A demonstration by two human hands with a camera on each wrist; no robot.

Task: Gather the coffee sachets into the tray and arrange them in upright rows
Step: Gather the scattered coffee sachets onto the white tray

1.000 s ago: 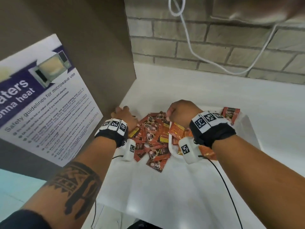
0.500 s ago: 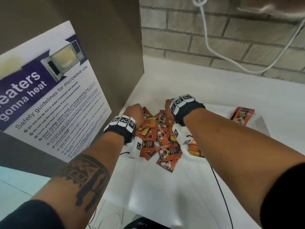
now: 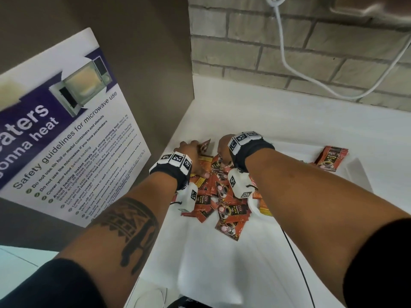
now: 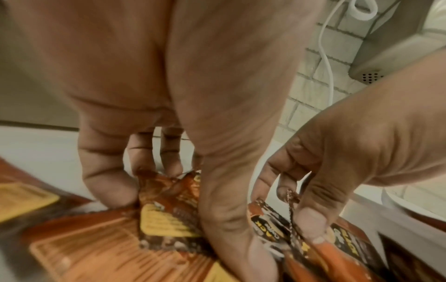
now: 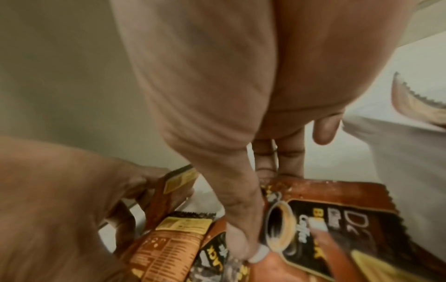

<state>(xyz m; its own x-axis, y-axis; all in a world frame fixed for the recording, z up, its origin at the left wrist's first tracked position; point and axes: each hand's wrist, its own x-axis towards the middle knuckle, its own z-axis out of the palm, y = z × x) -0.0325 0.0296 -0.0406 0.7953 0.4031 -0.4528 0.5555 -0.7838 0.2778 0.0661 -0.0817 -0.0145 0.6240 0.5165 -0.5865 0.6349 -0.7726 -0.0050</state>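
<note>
Reached farther into far-left sachet pile (image 3: 219,196) since earlier, left hand (image 3: 189,150) and right hand (image 3: 224,145) each pinching sachets; gathering underway.

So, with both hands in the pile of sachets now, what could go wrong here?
The left hand pinches one sachet at the far edge of the loose pile; pulling may scatter its neighbours. The right hand grips several at once, so one could slip. The tray holds few upright sachets, which may topple.
</note>
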